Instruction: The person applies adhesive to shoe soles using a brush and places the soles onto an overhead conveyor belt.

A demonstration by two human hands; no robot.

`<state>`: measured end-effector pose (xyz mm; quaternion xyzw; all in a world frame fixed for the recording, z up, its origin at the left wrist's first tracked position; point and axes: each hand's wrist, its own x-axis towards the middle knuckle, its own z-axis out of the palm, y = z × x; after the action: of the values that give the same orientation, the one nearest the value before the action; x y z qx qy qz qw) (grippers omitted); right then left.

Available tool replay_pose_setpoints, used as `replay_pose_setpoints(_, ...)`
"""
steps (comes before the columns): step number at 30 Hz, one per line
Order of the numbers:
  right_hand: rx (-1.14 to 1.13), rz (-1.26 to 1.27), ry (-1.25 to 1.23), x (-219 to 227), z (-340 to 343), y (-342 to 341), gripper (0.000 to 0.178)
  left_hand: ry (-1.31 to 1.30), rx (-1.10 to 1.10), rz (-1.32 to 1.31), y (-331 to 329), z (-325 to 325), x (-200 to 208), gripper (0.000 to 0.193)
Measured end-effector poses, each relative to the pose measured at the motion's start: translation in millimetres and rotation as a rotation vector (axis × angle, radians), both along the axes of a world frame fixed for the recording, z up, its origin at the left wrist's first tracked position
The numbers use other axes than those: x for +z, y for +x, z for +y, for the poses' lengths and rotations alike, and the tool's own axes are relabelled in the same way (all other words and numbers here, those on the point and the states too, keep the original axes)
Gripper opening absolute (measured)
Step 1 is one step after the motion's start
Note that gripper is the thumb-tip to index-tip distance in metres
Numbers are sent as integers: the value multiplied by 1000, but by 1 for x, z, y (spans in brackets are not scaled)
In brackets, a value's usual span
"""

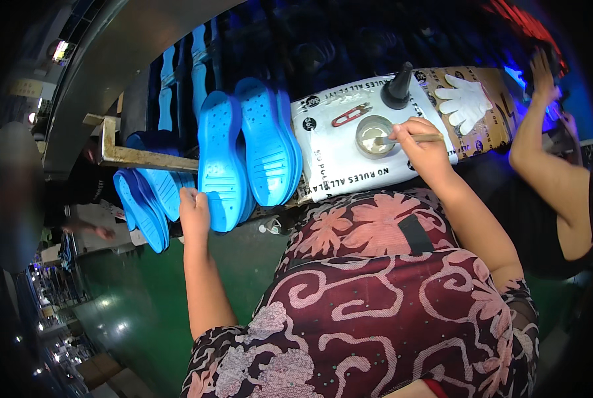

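Observation:
My right hand [423, 149] grips a brush [431, 138] by its handle, with the bristle end inside a round glass jar [374, 148] of pale liquid. My left hand [194, 213] is closed beside the heel of a stack of blue shoe soles [221, 162]; whether its fingertips pinch a sole is hidden. A second stack of blue soles [264, 142] stands just right of that one. More blue soles [140, 205] lie to the left of my left hand. The jar rests on a white, printed plastic-wrapped board [333, 162].
Red thread snips [351, 115] and a black cone-shaped holder [397, 89] sit by the jar. A white glove [463, 103] lies on brown cardboard [505, 109]. A metal bar frame [144, 158] juts in at left. Another person's arm [541, 146] is at right.

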<state>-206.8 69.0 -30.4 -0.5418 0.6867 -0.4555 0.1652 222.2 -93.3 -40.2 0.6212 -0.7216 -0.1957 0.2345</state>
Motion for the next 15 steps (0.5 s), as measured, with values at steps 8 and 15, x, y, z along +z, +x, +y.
replay_pose_setpoints(8, -31, -128, 14, 10, 2, -1, 28, -80, 128, 338, -31, 20, -29, 37)
replay_pose_setpoints(15, -46, -172, 33, 0, 5, -2, 28, 548, 129, 646, -33, 8, 2, 37)
